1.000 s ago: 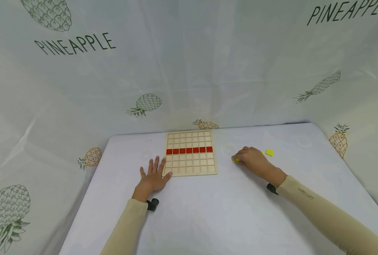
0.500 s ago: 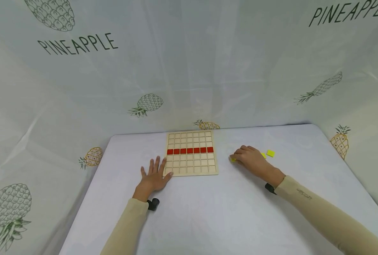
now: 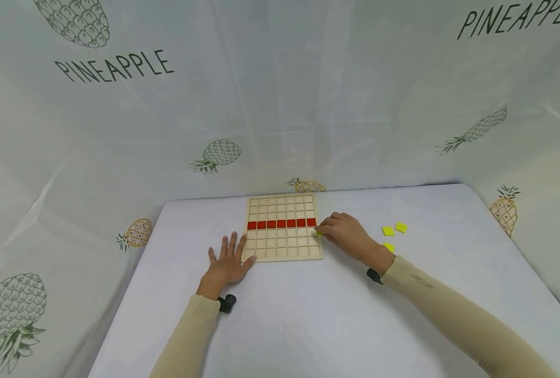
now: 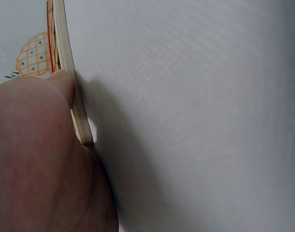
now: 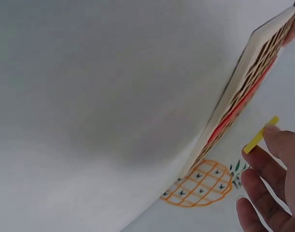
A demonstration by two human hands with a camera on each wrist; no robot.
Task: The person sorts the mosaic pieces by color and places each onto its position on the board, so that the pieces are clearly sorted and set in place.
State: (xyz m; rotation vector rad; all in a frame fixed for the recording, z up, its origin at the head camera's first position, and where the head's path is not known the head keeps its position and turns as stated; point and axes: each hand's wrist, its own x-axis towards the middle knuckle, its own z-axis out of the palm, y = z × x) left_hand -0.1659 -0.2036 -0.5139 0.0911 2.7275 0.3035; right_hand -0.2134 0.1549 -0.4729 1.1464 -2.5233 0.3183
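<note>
A wooden grid board [image 3: 282,253] lies near the back of the table, with one row of red square tiles [image 3: 282,224] across its middle. My left hand [image 3: 226,266] rests spread at the board's lower left corner, its thumb touching the frame, as the left wrist view also shows. Between thumb and forefinger, my right hand [image 3: 348,234] pinches a yellow square tile [image 5: 261,135] at the board's right edge. In the right wrist view that tile is seen edge-on, apart from the board.
Several loose yellow tiles [image 3: 388,231] lie on the white table [image 3: 308,315] to the right of the right hand and forearm. Behind the table hangs a pineapple-print sheet [image 3: 280,105].
My right hand has moved left with the yellow tile to the board's right edge, uncovering yellow tiles behind it. The left hand has stayed in place.
</note>
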